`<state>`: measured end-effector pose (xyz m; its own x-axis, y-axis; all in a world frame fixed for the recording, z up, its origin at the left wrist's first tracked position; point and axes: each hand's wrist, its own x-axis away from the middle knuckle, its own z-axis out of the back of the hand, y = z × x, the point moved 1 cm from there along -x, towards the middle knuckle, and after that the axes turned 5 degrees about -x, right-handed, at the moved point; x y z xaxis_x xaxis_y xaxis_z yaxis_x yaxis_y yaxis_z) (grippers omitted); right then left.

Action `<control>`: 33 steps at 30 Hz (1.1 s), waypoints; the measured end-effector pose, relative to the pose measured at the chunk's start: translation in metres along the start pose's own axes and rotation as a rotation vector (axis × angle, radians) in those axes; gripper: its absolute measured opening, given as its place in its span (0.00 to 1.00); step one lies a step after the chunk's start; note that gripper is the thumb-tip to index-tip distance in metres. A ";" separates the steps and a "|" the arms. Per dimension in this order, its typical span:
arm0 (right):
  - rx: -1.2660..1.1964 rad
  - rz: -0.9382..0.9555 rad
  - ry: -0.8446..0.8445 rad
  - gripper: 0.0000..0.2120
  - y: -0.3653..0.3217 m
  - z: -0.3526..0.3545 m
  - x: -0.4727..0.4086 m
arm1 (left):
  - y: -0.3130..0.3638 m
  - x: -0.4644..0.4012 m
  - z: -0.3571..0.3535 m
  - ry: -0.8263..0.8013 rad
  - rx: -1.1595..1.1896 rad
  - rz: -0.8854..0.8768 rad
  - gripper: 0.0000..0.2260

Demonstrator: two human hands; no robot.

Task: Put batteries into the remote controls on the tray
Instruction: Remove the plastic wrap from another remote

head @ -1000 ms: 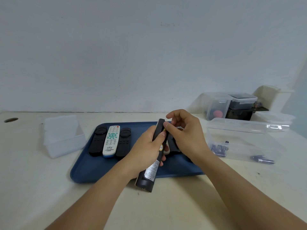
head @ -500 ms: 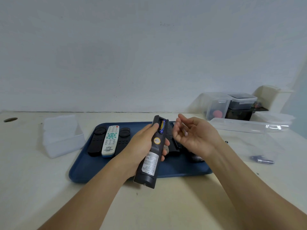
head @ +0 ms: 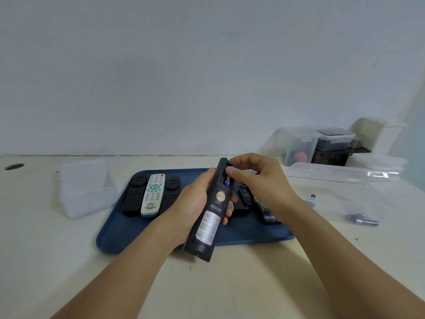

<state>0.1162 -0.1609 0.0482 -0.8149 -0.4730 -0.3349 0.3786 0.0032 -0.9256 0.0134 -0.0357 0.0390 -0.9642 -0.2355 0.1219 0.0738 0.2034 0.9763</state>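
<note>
My left hand (head: 193, 203) holds a long black remote (head: 211, 217) back side up, above the front edge of the blue tray (head: 128, 236). Its battery compartment is open, and a blue and yellow battery (head: 227, 180) lies in it. My right hand (head: 259, 180) pinches thumb and forefinger over the top of that compartment, on a battery that the fingers mostly hide. A white remote (head: 153, 194) lies between two black ones (head: 134, 196) (head: 170, 192) on the tray's left part. A black cover (head: 245, 195) and another dark remote (head: 266, 212) lie behind my right hand.
Loose batteries (head: 362, 219) lie on the table to the right of the tray. A clear plastic box (head: 85, 189) stands left of the tray. Clear containers (head: 299, 146) and a flat lid (head: 340, 173) sit at the back right by the wall.
My right hand, which had drawn away with its fingers apart, has come back to the remote's compartment and closed its fingertips there. The left hand keeps the remote almost still.
</note>
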 end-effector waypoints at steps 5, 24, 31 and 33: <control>-0.417 -0.208 -0.011 0.05 -0.007 -0.005 0.003 | 0.012 0.000 0.016 -0.190 0.365 0.086 0.33; 0.312 0.436 0.199 0.12 -0.017 -0.026 0.031 | 0.006 -0.008 0.012 0.165 0.405 -0.040 0.22; 0.264 0.480 0.092 0.08 -0.004 -0.055 0.039 | 0.003 -0.004 0.000 0.180 0.426 -0.044 0.20; 0.256 0.466 0.109 0.08 -0.002 -0.058 0.038 | 0.001 -0.005 -0.001 0.198 0.425 -0.033 0.20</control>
<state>0.0594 -0.1281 0.0271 -0.5707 -0.3789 -0.7285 0.7945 -0.0304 -0.6065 0.0181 -0.0351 0.0394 -0.8939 -0.4169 0.1644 -0.1067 0.5542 0.8255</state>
